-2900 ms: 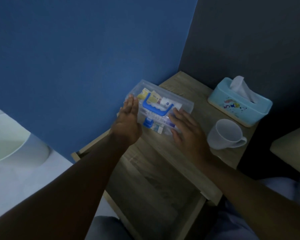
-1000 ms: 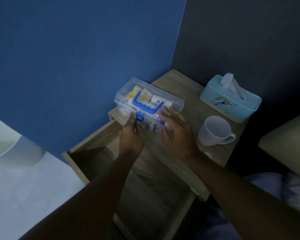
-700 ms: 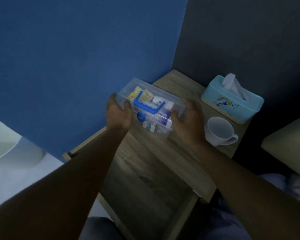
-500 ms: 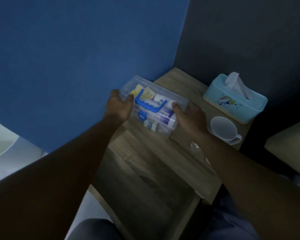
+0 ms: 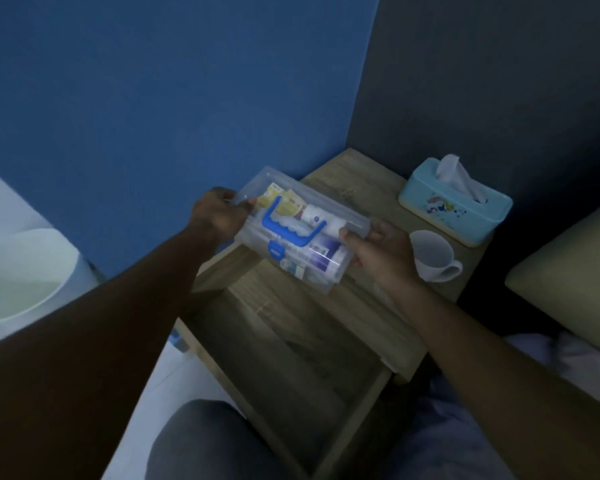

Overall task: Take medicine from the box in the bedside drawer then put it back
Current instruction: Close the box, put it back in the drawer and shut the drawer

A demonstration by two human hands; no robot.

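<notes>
A clear plastic medicine box [image 5: 312, 258] with a blue handle and blue latch is lifted off the bedside table, tilted toward me. Packets and tubes of medicine show through its closed lid. My left hand [image 5: 219, 214] grips its left end and my right hand [image 5: 381, 252] grips its right end. Below the box the wooden bedside drawer [image 5: 291, 358] stands pulled out, its inside dark and bare as far as I can see.
On the wooden table top [image 5: 347, 178] stand a white mug [image 5: 433, 256] and a light blue tissue box [image 5: 456, 202]. A blue wall is at the left, a dark wall behind. My knee [image 5: 205, 441] is under the drawer front.
Both hands moved from the lid to the box's ends and lifted it off the table top, bringing it toward me over the open drawer.
</notes>
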